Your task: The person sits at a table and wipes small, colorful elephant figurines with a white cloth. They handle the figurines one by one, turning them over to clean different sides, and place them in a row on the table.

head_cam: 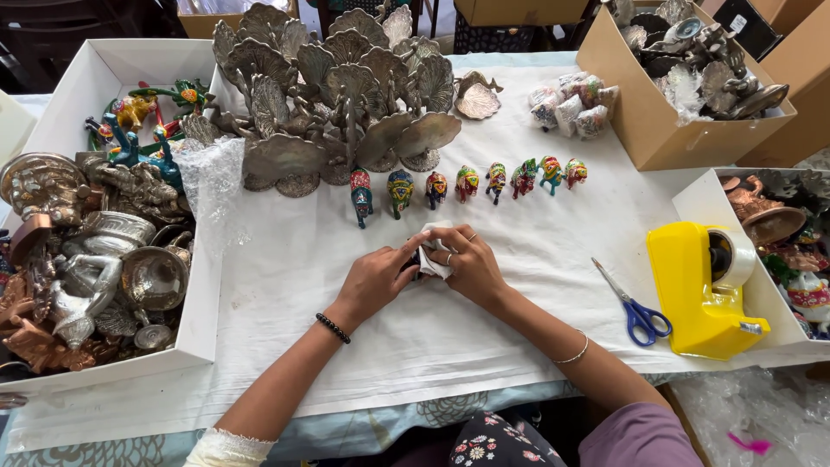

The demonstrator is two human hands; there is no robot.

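My left hand and my right hand meet at the middle of the white cloth that covers the table. Together they hold a small figurine wrapped in white paper; only a dark bit of the figurine shows between the fingers. A black bead bracelet sits on my left wrist, a thin bangle on my right. Just beyond my hands stands a row of several small painted elephant figurines.
A cluster of silver peacock figures stands at the back. Metal idols fill a white box on the left. Right: blue-handled scissors, yellow tape dispenser, cardboard box of metal pieces, wrapped bundles.
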